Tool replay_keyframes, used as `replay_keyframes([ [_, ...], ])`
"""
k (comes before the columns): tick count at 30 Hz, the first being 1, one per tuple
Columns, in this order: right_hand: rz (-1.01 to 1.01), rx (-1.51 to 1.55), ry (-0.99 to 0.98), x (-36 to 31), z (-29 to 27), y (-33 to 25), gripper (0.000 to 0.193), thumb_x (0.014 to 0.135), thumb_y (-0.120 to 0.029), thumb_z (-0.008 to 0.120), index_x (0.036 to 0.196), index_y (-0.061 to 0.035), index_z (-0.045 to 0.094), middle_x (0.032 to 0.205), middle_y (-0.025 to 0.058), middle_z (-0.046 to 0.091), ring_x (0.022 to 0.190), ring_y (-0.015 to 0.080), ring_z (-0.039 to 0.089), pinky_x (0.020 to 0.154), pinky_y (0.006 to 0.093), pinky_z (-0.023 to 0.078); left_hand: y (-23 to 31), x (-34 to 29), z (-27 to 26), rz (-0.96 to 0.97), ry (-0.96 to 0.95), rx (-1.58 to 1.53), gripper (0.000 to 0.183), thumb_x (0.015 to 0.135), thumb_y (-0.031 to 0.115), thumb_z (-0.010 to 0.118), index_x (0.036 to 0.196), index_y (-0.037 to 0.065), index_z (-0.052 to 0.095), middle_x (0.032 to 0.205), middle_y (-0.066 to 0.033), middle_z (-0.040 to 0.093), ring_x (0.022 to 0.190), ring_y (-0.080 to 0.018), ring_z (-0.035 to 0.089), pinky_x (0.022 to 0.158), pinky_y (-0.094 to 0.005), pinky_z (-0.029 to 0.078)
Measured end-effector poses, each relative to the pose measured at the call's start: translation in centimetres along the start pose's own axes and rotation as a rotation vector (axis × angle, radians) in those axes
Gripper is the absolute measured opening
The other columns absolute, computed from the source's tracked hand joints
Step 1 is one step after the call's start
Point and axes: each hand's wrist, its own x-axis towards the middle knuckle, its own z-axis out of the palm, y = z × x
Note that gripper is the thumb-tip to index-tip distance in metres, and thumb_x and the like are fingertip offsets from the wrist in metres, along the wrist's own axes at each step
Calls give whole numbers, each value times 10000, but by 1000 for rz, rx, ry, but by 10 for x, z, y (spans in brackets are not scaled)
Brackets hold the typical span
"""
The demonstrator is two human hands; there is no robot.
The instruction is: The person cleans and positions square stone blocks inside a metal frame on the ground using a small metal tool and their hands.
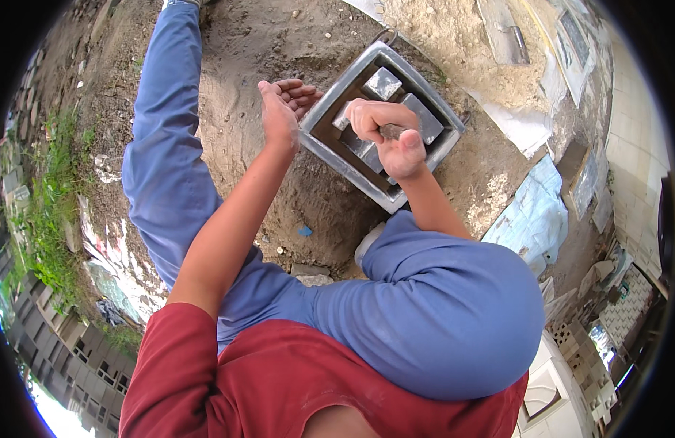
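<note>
A square grey metal mould (336, 159) with thick walls lies on the soil, turned cornerwise to me. Inside it are several grey metal blocks, among them a small block (383, 83) near the far corner and a larger one (424, 118) on the right. My left hand (285, 109) is beside the mould's left corner, palm cupped, fingers apart from the thumb, nothing visible in it. Over the mould's middle, my right hand (389, 135) has its fingers curled in, the thumb sticking out; what it holds, if anything, cannot be made out. It hides part of the blocks.
A metal ring handle (386, 35) sits at the mould's far corner. Bare soil (279, 212) surrounds the mould. My left leg stretches away on the left; my right knee is bent close by. Light blue sheeting (531, 212) lies on the right, green grass (56, 212) on the left.
</note>
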Motion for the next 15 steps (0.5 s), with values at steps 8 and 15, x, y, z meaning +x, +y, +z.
replay_keyframes([
  [8, 6, 15, 8, 10, -4, -10, 832, 937, -840, 292, 653, -58, 314, 636, 12, 321, 616, 170, 320, 631, 324, 297, 1, 1, -2, 3, 6, -4, 763, 1087, 602, 127, 1166, -46, 522, 1066, -229, 664, 1014, -348, 695, 966, -445, 561],
  [15, 94, -45, 48, 6, -1, -3, 835, 913, -872, 296, 667, -75, 264, 656, 11, 325, 629, 177, 312, 672, 342, 316, 0, 1, -6, -13, 17, 17, 759, 1086, 603, 121, 1169, -42, 512, 1077, -229, 656, 1020, -354, 693, 963, -449, 562],
])
